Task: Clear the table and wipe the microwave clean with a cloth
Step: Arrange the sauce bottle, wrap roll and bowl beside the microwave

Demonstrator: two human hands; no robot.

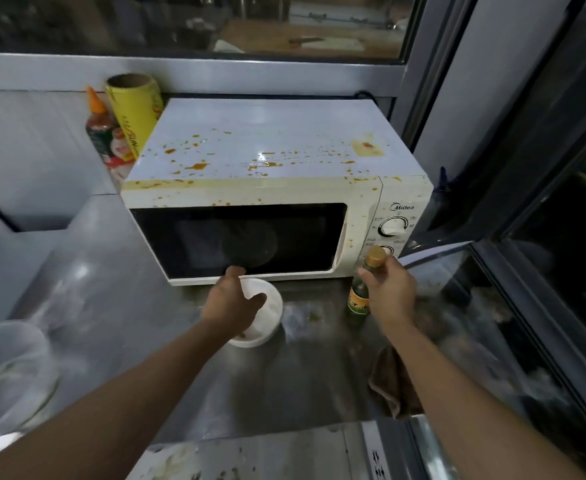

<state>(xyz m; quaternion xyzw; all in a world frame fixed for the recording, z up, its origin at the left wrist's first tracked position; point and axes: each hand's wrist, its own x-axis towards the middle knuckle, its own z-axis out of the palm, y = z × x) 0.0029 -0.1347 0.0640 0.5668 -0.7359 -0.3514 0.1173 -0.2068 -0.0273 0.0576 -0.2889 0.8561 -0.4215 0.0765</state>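
Clearing first. Left hand [231, 299] curled over the white bowl's [267, 306] rim, fingers closed on it; right hand [390, 289] wrapped around the green bottle's [359, 301] neck below its gold cap, both just in front of the spattered microwave [267, 161] on the steel desk [139, 306]. Brown cloth [391, 382] lying near the desk edge, likely kept for the wiping.

The desk [319, 386] was brushed metal with a dull, smeared sheen. The microwave [270, 188] had a glossy cream shell spattered with orange stains and a dark glass door, while the cloth [393, 386] looked soft, matt and brown.
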